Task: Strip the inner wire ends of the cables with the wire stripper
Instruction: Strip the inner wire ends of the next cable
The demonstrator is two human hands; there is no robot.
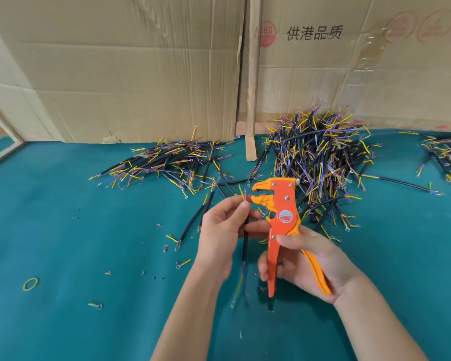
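Two hands work above the teal counter (89, 243): the left hand (219, 230) pinches a black cable (245, 246) upright, its wire ends at nine o'clock of the orange wire stripper (279, 217), whose handles the right hand (310, 264) grips.

One camera only, worn on the person's head, looking forward and steeply down across the teal table (63, 243). It sits close to the work: both forearms enter from the bottom edge and fill the lower middle of the frame. The wide-angle lens bends the table's far edge. The cardboard wall (141, 74) closes the upper half. No second view shares the scene.
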